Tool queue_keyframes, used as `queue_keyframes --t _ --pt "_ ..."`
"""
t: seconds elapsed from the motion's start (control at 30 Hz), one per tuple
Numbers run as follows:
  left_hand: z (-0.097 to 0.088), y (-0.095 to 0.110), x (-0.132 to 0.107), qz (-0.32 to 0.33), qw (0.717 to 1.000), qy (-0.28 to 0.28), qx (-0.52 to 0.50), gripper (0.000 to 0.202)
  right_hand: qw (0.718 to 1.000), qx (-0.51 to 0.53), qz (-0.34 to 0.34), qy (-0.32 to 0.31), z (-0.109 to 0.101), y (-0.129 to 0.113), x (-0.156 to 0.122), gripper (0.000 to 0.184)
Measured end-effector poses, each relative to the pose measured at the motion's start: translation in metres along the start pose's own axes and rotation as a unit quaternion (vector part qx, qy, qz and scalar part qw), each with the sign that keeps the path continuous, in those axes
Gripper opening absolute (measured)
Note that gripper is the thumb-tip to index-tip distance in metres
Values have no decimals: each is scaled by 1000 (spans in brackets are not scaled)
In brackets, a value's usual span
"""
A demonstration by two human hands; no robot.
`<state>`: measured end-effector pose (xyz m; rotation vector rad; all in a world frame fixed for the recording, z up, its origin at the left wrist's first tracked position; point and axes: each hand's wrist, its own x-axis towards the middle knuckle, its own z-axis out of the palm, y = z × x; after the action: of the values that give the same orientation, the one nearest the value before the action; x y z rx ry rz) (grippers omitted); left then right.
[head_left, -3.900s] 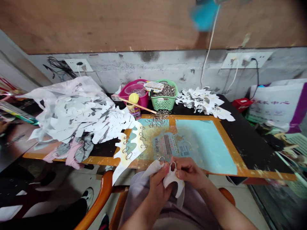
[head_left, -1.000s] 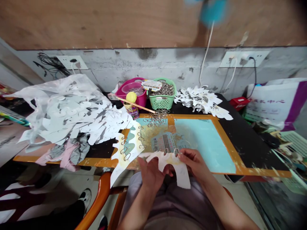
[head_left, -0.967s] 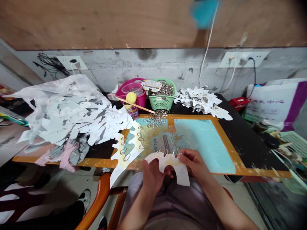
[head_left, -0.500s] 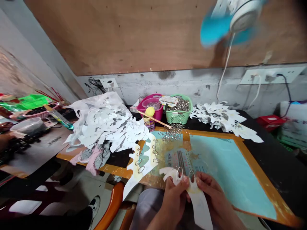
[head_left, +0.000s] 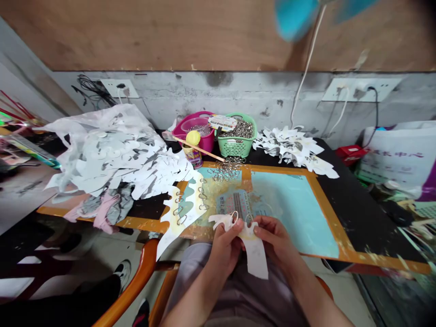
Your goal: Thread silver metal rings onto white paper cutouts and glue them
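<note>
Between my two hands is a white cut-out piece (head_left: 257,256) with a jagged edge, above my lap at the table's front edge. Two thin metal rings (head_left: 235,215) stand up from its top edge. My left hand (head_left: 225,247) pinches the piece between thumb and fingers beside the left ring. On the other side, my right hand (head_left: 277,240) grips it near the right ring, fingertips partly hidden. To the left, two similar cut-outs (head_left: 190,206) with several rings along their edges lie on the table, one reaching past its front edge.
Behind lie loose metal rings (head_left: 226,170), a green basket (head_left: 237,147) full of metal pieces, a pink basket (head_left: 206,143) and a can (head_left: 193,156) with a stick across it. White cut-outs pile up left (head_left: 136,159) and right (head_left: 293,147). A chair arm (head_left: 136,281) is at left.
The view has tilted down and turned to the right, so the scene sits higher and further left. Both hands keep their hold on the white piece with its two rings.
</note>
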<state>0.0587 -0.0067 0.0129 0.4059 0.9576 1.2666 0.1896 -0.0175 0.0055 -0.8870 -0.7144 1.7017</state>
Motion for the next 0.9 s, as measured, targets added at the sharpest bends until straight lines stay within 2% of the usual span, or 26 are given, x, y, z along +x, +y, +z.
queue_keyframes --t 0.07,0.1,0.17,0.27,0.4,0.5,0.57,0.63,0.7,0.73,0.77,0.8,0.83,0.9 --pt "-2 -3 2 -15 998 -65 3 36 1000 17 -6 -13 -3 -2 0 34" --pt "-5 -4 3 -10 997 -79 17 37 1000 21 -9 -21 -4 -3 1 38" --pt "-9 -7 7 11 995 -67 70 42 1000 5 -10 -26 -7 -5 2 42" --pt "-15 -11 14 17 988 -49 143 47 996 -79 -33 16 -5 -6 5 31" --pt "-19 -12 29 31 979 -123 160 47 977 -176 -111 39 1 -17 10 28" --pt "-21 -9 41 84 972 -192 109 77 952 -252 -160 63 -8 -49 12 28" --pt "-22 -1 45 112 961 -216 130 88 929 -299 -193 102 -26 -80 14 27" --pt "-25 9 46 118 947 -224 198 77 906 -332 -222 140 -55 -114 20 28" --pt "-30 20 44 123 940 -186 258 65 879 -378 -232 174 -91 -144 28 34" --pt "-33 25 43 132 937 -154 283 60 855 -422 -219 207 -111 -157 32 39" --pt "-37 30 43 146 933 -122 304 56 811 -491 -193 251 -130 -167 36 43" --pt "-42 34 43 159 926 -104 325 53 752 -568 -152 298 -149 -174 39 45" --pt "-48 38 44 171 917 -97 346 52 727 -589 -128 329 -167 -179 41 48" --pt "-62 47 46 178 895 -114 392 49 685 -605 -103 392 -198 -180 39 65"
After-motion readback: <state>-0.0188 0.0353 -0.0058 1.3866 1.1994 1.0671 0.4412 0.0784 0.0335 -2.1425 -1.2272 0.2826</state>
